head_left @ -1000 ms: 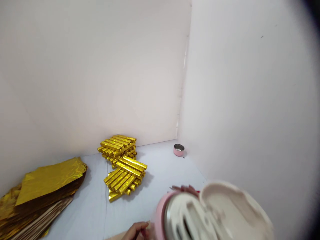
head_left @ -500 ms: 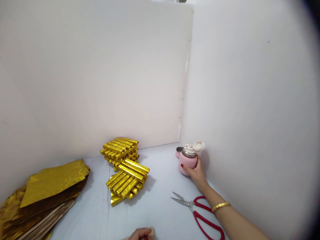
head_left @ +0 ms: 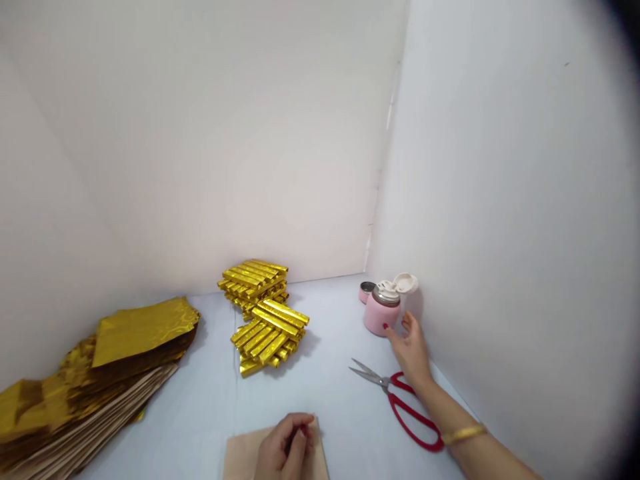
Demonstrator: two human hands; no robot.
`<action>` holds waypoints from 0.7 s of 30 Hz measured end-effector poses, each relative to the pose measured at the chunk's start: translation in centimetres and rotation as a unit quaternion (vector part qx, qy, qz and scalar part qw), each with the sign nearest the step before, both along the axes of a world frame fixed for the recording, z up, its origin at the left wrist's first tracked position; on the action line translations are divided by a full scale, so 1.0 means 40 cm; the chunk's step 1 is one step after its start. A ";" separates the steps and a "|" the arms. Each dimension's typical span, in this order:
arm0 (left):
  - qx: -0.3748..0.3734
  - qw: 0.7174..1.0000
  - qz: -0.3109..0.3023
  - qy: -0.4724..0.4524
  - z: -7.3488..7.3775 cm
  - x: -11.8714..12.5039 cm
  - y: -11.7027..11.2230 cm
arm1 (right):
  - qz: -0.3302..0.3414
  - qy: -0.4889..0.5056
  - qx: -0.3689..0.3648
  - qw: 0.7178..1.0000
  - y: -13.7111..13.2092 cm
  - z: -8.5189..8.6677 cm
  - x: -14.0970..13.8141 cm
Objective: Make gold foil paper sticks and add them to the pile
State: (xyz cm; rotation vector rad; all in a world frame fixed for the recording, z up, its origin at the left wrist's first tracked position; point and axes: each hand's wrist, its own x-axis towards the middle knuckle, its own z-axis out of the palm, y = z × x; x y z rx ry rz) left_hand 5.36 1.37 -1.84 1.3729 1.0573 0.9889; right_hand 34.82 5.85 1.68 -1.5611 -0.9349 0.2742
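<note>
A pink flask (head_left: 382, 316) with a white spouted top stands upright near the wall corner, its flip cap (head_left: 406, 283) raised. My right hand (head_left: 411, 343) is at the flask's lower right side, fingers apart, the thumb very near or touching it. Just below this hand lie scissors with red handles (head_left: 415, 427), blades parted. At the bottom edge, my left hand (head_left: 287, 445) is curled over a tan flat sheet or pad (head_left: 243, 453), thumb and fingers closed together. What those fingers hold, if anything, is hidden.
Behind the flask sits a small pink lid (head_left: 367, 291). Gold foil tubes (head_left: 270, 340) are piled crosswise mid-table, with another stack (head_left: 254, 283) behind. On the left, gold foil sheets (head_left: 145, 330) lie over tan sheets (head_left: 120, 413). White walls rise at back and right.
My right hand has loosened from around the flask, which now stands on the table, and its fingers have spread. The view has shifted, showing more of my left hand and the tan sheet.
</note>
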 end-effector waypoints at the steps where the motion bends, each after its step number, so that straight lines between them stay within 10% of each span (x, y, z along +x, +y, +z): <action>1: 0.003 1.000 -0.015 0.006 0.009 -0.003 -0.001 | -0.005 -0.009 -0.002 1.000 -0.033 0.001 -0.043; 5: 0.006 0.999 -0.035 0.010 0.043 -0.010 -0.010 | 0.152 -0.085 -0.037 0.984 -0.176 -0.013 -0.249; 8: 0.005 1.000 0.000 -0.005 0.057 -0.009 -0.016 | 0.362 -0.337 -0.064 0.867 -0.237 -0.062 -0.369; 12: 0.009 0.997 0.072 -0.005 0.064 -0.008 -0.013 | 0.402 -0.473 -0.125 0.774 -0.251 -0.116 -0.425; 18: 0.063 0.996 0.020 0.063 0.085 -0.082 -0.039 | 0.424 -0.441 -0.239 0.754 -0.261 -0.046 -0.441; 21: 0.224 0.906 -0.153 0.326 0.077 -0.155 -0.063 | 0.424 -0.427 -0.256 0.756 -0.272 -0.018 -0.449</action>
